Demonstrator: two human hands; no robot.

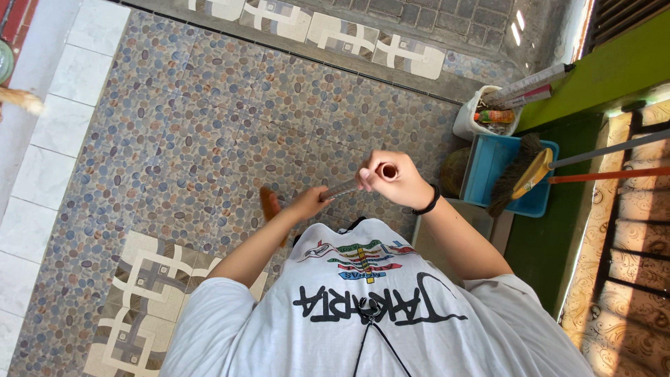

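Observation:
Looking straight down my white printed shirt, I have both hands raised in front of my chest. My right hand (389,180), with a black band on the wrist, is closed around the round end of a small tube-like thing (387,171). My left hand (310,202) grips the other end of a slim grey rod (340,188) that runs between the two hands. What the rod and the tube are I cannot tell. One bare foot (269,204) shows on the pebble-patterned floor below.
At the right stand a blue dustpan (488,174) with a brush (513,174), a white bucket (469,119) holding tubes and bottles, long handles (607,150), a green wall and a patterned surface. White tiles run along the left edge.

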